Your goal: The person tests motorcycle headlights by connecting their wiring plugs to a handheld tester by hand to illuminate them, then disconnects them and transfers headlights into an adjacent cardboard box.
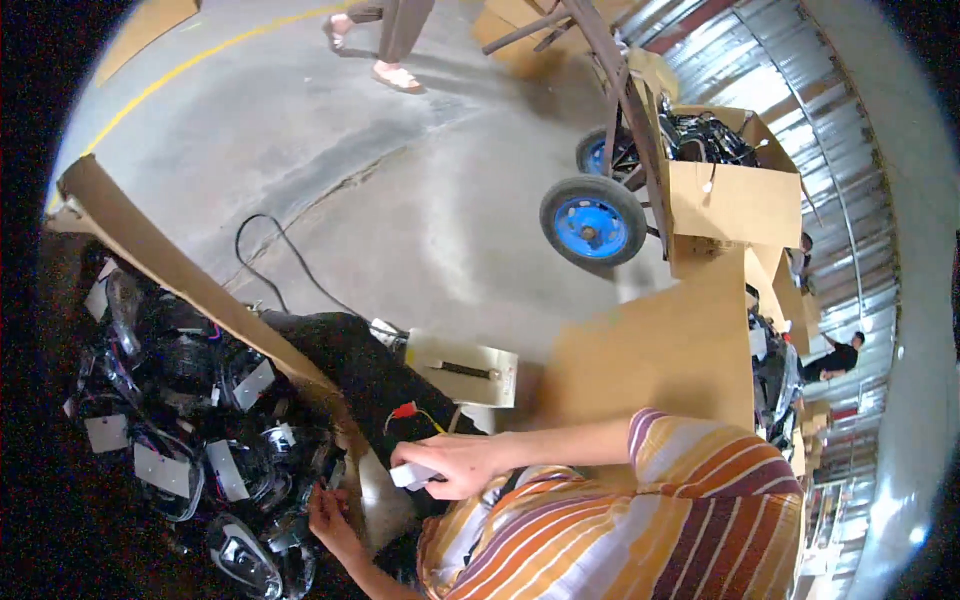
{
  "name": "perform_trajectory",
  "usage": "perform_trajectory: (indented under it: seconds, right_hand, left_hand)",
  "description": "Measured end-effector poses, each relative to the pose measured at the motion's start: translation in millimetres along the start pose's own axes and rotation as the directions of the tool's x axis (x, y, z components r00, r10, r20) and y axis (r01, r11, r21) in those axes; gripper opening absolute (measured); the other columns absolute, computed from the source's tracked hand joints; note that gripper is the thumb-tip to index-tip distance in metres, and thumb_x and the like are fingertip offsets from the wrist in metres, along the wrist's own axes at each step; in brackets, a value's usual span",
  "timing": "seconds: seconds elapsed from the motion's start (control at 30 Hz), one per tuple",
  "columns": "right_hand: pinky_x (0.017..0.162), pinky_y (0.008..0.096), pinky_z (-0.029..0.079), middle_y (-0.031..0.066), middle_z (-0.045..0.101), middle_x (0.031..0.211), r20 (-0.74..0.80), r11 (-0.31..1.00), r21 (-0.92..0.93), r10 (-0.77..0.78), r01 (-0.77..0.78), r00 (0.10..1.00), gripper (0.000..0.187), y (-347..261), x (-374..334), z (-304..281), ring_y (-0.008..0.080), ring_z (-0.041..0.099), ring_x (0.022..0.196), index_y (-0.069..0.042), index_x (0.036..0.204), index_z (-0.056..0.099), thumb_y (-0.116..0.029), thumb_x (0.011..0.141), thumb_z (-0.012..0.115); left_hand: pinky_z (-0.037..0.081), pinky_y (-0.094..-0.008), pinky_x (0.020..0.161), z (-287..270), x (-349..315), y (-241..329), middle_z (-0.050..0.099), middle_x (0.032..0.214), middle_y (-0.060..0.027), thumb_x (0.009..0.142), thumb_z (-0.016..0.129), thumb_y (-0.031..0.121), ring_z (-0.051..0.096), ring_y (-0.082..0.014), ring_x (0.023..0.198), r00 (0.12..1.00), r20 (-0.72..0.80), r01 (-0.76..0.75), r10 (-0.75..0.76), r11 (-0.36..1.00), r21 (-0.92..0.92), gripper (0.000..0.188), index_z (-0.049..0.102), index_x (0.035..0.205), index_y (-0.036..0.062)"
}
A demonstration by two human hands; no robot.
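My right hand (462,466) is closed around a small white block-shaped object (412,475), held just past the inner edge of the box. Lower and further left, my left hand (332,515) reaches into the cardboard box (215,310), its fingers curled at a dark, shiny part; what they grip is hard to make out. Several black lamp-like units with clear covers (240,555), wires and white tags (162,470) fill this box. Beside my right hand, a red clip (403,411) on a thin yellow wire lies over my dark-clothed leg (345,365).
A cream-coloured case with a black handle (462,370) stands beyond my leg, a black cable (285,235) near it. A cart with a blue-hubbed wheel (592,228) stands ahead. Open cartons of parts (735,200) line the right. Someone's legs (400,40) show at the top.
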State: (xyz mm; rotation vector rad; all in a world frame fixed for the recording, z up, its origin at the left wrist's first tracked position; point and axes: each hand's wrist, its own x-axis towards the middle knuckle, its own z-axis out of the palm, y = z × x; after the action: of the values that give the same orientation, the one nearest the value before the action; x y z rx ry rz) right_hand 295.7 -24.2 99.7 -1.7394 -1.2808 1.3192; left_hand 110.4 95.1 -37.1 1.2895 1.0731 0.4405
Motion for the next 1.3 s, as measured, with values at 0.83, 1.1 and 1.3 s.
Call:
perform_trajectory:
  seconds: [0.83,1.1,1.3]
  right_hand:
    - [0.06,0.0231,0.038,0.0045,0.042,0.076,-0.1,0.864,0.489,0.19,-0.118,0.977,0.035,-11.7,0.0,-16.8,0.0104,0.044,0.069,-0.003,0.094,0.036,0.0,0.061,0.049]
    - [0.06,0.0224,0.038,0.004,0.043,0.075,-0.084,0.863,0.487,0.197,-0.132,0.977,0.035,-11.0,-1.4,-17.8,0.0096,0.044,0.069,-0.003,0.094,0.036,0.0,0.061,0.049]
    - [0.06,0.0214,0.037,0.0037,0.043,0.075,-0.121,0.89,0.437,0.197,-0.126,0.973,0.034,-13.4,-1.2,-11.7,0.0085,0.043,0.069,-0.003,0.094,0.035,0.003,0.062,0.046]
  left_hand:
    - [0.035,-0.0256,0.056,35.8,-31.7,74.1,0.049,0.064,-0.0067,0.069,0.051,0.006,0.046,-0.0162,0.061,0.895,0.353,-0.238,0.273,0.961,-0.141,0.012,0.054,0.079,0.0003]
    - [0.034,-0.0247,0.054,36.1,-29.5,67.5,0.047,0.06,-0.0057,0.068,0.051,0.004,0.044,-0.0151,0.058,0.861,0.408,-0.213,0.304,0.943,-0.254,0.011,0.055,0.078,0.0012]
    - [0.033,-0.026,0.055,35.0,-28.4,70.8,0.047,0.061,-0.0064,0.067,0.051,0.004,0.044,-0.0171,0.058,0.831,0.444,-0.27,0.334,0.941,-0.203,0.011,0.055,0.078,0.0014]
